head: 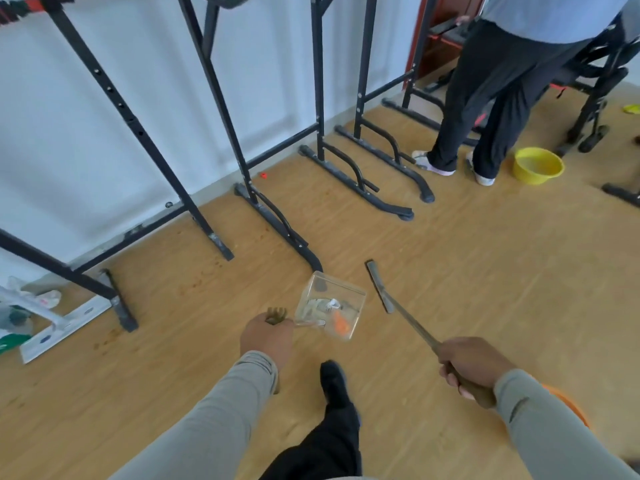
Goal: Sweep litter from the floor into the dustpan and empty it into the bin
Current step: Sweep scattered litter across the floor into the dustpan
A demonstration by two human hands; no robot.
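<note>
Carrying a clear dustpan (329,308) of paper and orange litter (340,325) by its handle in the closed left hand (268,336), the person grips a broom (381,289) in the right hand (467,363), and should keep the pan level just ahead of that grip until a bin appears.

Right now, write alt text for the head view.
A person's left hand holds a clear dustpan containing litter, while the right hand grips a small broom above a wooden floor. Black exercise frames line the wall; another person stands by a yellow basin.
</note>
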